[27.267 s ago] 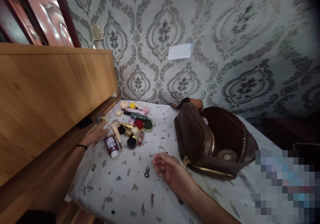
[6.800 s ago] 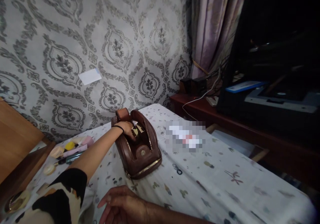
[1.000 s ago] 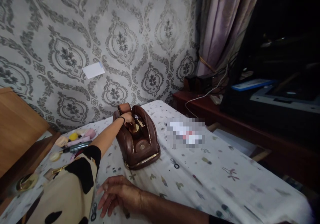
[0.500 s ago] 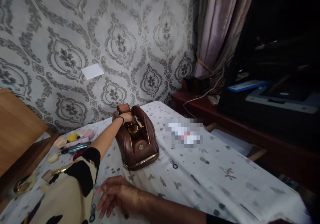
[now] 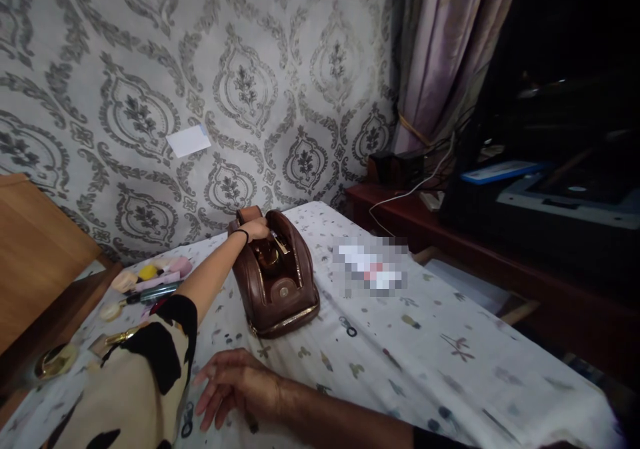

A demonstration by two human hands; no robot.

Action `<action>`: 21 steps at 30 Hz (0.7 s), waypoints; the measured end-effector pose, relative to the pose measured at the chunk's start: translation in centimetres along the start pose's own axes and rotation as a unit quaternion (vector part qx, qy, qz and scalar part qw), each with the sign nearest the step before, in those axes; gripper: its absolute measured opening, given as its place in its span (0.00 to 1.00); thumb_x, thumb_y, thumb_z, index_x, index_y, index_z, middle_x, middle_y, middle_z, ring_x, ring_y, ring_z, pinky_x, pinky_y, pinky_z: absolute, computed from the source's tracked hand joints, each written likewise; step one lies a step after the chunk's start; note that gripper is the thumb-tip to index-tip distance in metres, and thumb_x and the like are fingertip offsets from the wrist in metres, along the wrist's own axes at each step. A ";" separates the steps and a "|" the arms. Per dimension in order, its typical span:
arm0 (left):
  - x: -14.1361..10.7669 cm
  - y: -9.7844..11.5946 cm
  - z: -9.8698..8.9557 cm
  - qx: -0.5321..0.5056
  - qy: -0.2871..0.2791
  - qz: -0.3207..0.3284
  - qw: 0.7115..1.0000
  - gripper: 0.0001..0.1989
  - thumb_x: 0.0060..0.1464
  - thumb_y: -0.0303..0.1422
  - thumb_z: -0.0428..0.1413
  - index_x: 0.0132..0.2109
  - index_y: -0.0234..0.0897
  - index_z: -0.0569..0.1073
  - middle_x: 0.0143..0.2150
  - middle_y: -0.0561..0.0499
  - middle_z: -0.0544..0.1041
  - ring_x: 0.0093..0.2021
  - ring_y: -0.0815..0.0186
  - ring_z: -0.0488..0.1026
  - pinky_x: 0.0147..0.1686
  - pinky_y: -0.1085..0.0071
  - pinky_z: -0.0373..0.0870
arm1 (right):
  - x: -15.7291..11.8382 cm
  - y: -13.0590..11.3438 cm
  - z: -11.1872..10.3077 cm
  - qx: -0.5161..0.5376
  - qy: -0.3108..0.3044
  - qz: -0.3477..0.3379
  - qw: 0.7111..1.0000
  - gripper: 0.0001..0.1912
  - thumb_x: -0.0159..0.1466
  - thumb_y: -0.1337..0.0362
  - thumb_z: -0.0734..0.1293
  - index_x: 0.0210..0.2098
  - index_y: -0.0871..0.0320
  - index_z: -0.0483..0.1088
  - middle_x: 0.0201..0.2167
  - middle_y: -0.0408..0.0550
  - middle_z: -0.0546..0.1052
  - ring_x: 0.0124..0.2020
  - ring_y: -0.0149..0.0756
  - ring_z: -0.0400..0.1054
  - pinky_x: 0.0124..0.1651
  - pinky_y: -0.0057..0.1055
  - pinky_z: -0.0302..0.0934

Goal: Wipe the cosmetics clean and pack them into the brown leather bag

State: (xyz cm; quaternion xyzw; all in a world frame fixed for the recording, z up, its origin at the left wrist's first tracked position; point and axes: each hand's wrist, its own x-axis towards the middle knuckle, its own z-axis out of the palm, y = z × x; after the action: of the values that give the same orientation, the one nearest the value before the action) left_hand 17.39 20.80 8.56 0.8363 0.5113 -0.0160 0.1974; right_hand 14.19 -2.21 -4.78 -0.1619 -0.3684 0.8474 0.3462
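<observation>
A brown leather bag (image 5: 255, 302) lies on the patterned white cloth with its top open. My left hand (image 5: 257, 229), with a black band at the wrist, is at the bag's upper left rim; its fingertips dip inside and are hidden. Within the bag are a round gold object (image 5: 269, 255) and a slim light piece (image 5: 281, 243) beside the opening's right side. Below the bag, my right hand (image 5: 240, 385) hovers or rests over the cloth, fingers loosely spread and holding nothing.
Makeup items, among them a teal tube (image 5: 157, 292), a yellow sponge (image 5: 148, 273) and a gold-handled brush (image 5: 120, 337), lie at the left. A blurred-out item (image 5: 370, 267) sits right of the bag. A dark red shelf (image 5: 400, 219) borders the cloth's right side.
The view has shifted slightly. My left hand has come up a little at the bag's opening, with less of it inside. My right hand has hardly moved.
</observation>
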 end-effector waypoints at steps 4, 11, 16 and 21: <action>-1.2 0.8 -1.2 0.148 0.016 0.070 0.986 0.15 0.58 0.33 0.59 0.51 0.33 0.72 0.50 0.44 0.75 0.49 0.59 0.74 0.47 0.60 0.73 | -0.4 -0.5 0.5 -0.003 0.021 0.009 1.000 0.20 0.46 0.54 0.70 0.33 0.63 0.71 0.23 0.47 0.77 0.20 0.33 0.71 0.24 0.27 0.59; -3.5 1.4 -0.3 0.277 0.059 0.229 0.931 0.15 0.50 0.20 0.56 0.46 0.31 0.75 0.48 0.41 0.78 0.51 0.59 0.74 0.51 0.69 0.69 | -0.6 -0.9 0.9 -0.002 0.034 0.015 0.999 0.23 0.45 0.51 0.71 0.33 0.63 0.71 0.22 0.47 0.77 0.19 0.32 0.71 0.23 0.26 0.57; -3.5 0.8 0.6 0.322 0.084 0.273 0.903 0.09 0.49 0.19 0.55 0.38 0.30 0.76 0.42 0.39 0.79 0.45 0.58 0.77 0.45 0.69 0.72 | -0.8 -1.2 1.1 -0.004 0.039 0.019 0.999 0.24 0.44 0.50 0.72 0.33 0.63 0.72 0.22 0.46 0.77 0.19 0.32 0.71 0.23 0.26 0.57; -2.7 1.2 1.0 0.349 0.095 0.299 0.883 0.08 0.52 0.20 0.53 0.32 0.30 0.77 0.33 0.38 0.79 0.37 0.58 0.79 0.39 0.67 0.72 | -0.8 -0.9 0.8 -0.002 0.028 0.011 1.000 0.24 0.46 0.49 0.72 0.34 0.63 0.71 0.23 0.47 0.77 0.20 0.32 0.71 0.24 0.26 0.57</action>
State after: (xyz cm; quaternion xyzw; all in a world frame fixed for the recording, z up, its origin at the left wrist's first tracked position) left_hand 17.30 17.66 8.68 0.9616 0.2150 -0.0544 -0.1615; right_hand 14.73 -2.75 -3.56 -0.1901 -0.3583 0.8457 0.3469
